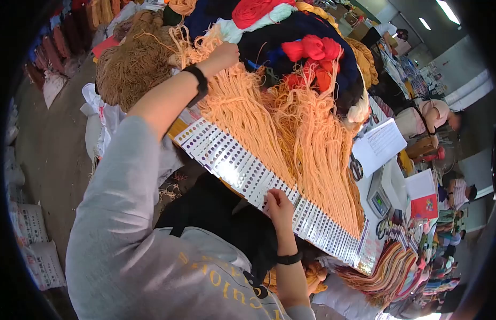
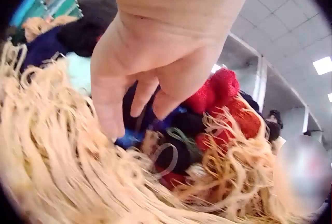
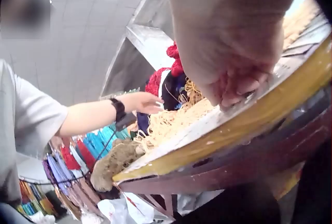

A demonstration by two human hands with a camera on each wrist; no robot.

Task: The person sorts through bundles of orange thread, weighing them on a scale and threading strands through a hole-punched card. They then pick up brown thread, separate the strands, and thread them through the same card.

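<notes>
Long peach yarn hanks (image 1: 248,112) lie spread over the table in two broad bands. My left hand (image 1: 222,57) is over the far left end of the yarn; in the left wrist view its fingers (image 2: 110,110) point down, bent and apart, one fingertip right at the strands, nothing between them. Along the near edge runs a row of white cards with small coloured dots (image 1: 232,160). My right hand (image 1: 281,210) rests on these cards beside the yarn's lower ends. In the right wrist view its fingers (image 3: 244,81) are folded in toward the palm, close above the table edge.
A brown yarn heap (image 1: 133,64) sits at the left, red yarn (image 1: 314,50) and dark bundles behind. To the right are scissors (image 1: 356,167), a printed sheet (image 1: 378,145) and a digital scale (image 1: 380,197). Striped yarn (image 1: 386,269) lies at the near right corner.
</notes>
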